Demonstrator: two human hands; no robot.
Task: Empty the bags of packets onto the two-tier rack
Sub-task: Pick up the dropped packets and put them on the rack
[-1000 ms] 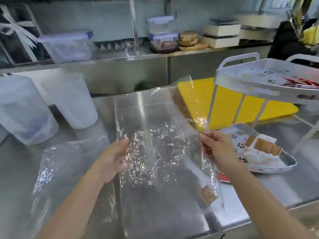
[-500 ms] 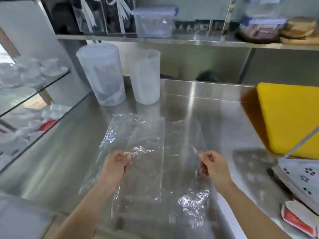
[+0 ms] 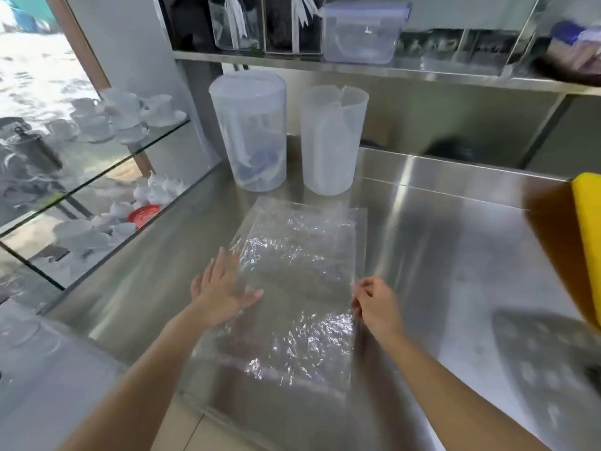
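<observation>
Two clear plastic bags lie flat and stacked on the steel counter, with no packets visible in them. My left hand rests flat with fingers spread on the bags' left edge. My right hand pinches the right edge of the top bag between its fingers. The white two-tier rack shows only as a blurred perforated tray at the lower right; I see no packets on that part.
Two frosted plastic jugs stand behind the bags. A yellow cutting board lies at the right edge. Glass shelves with white cups are on the left, and a lidded plastic box sits on the upper steel shelf.
The bag held up in both hands has been laid flat on the other bag. My left hand let go and flattened on it. The view turned left, away from the rack.
</observation>
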